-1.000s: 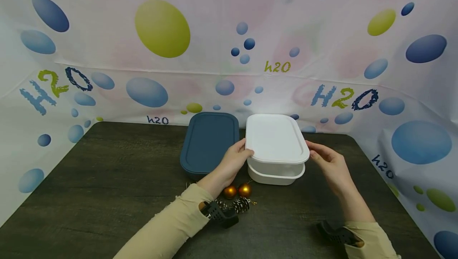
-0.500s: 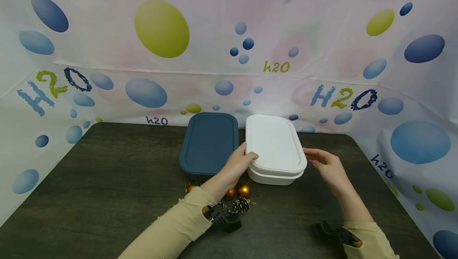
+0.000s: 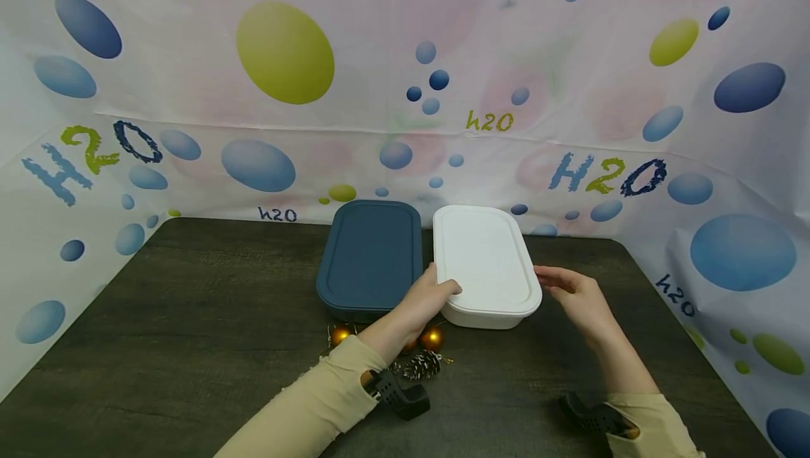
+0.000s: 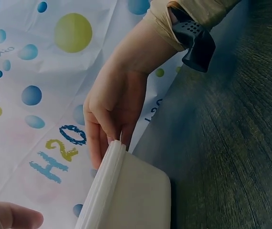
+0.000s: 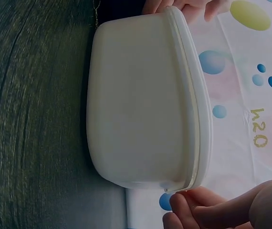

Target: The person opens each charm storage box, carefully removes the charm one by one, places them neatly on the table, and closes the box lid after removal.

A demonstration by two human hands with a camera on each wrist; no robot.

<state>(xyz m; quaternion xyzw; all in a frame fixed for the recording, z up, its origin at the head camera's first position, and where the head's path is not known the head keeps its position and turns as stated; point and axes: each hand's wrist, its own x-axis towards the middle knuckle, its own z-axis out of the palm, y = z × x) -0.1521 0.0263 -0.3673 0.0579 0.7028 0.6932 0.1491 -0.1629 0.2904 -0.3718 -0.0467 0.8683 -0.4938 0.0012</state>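
A white rectangular lid (image 3: 484, 257) lies on a white food container (image 3: 484, 319), its rim right at the container's rim. My left hand (image 3: 422, 296) holds the lid's left edge near the front, thumb over the top and fingers at the side; in the left wrist view the thumb (image 4: 16, 217) shows raised above the lid. With thumb and fingertips, my right hand (image 3: 579, 300) pinches the lid's right edge by the front corner, as the right hand (image 4: 117, 105) in the left wrist view also shows.
A dark blue lidded container (image 3: 373, 254) stands directly left of the white one. In front lie shiny orange baubles (image 3: 432, 338) and pine cones (image 3: 422, 365), partly hidden by my left arm. A patterned sheet (image 3: 392, 92) rises behind the dark wooden table (image 3: 209, 317).
The lid has come down onto the white container, closing the gap that showed at the front. Both hands moved down and slightly nearer with it.
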